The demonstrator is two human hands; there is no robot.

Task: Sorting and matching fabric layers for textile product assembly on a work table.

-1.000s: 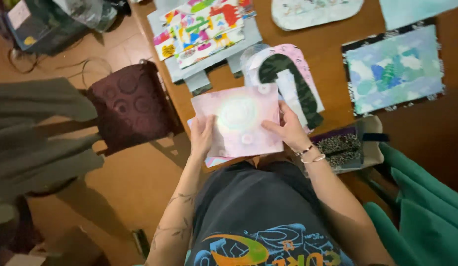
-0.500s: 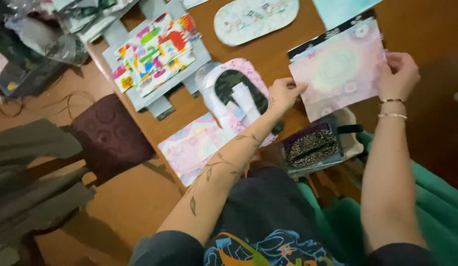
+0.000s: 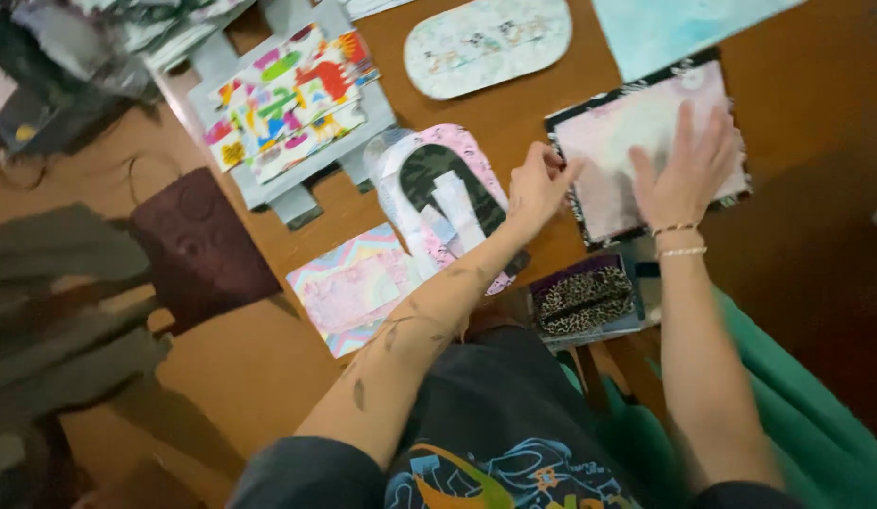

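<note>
While my right hand [image 3: 686, 170] lies flat, fingers spread, on the pale pink sheet [image 3: 637, 141], I cannot see how much of that sheet sits under my palm, and its far corner blurs into the pale blue sheet [image 3: 679, 26] that runs off the top edge. The pink sheet rests on a dark-edged panel [image 3: 563, 179] of which only a thin patterned border shows. My left hand [image 3: 536, 184] is at the panel's left edge with its fingers curled together; whether they pinch the edge or only touch it I cannot tell. My left forearm crosses the pink oval piece with the dark arch [image 3: 448, 188] and hides its lower right part. Just below my right wrist, a leopard-print piece [image 3: 585, 297] lies on a stack whose lower layers are hard to make out. A pastel zigzag sheet [image 3: 354, 287] lies near the table's [image 3: 514, 113] near edge, a bright animal-print stack [image 3: 288, 94] sits further left, and a pale oval piece [image 3: 486, 33] lies near the top. Beside the table a dark red stool [image 3: 198, 245] stands, blurred. Half a second ago I was holding the pink sheet up in the air by its right side, my left hand at its lower left corner; now it lies down on the panel, with my right hand pressing on top and my left at the edge.
</note>
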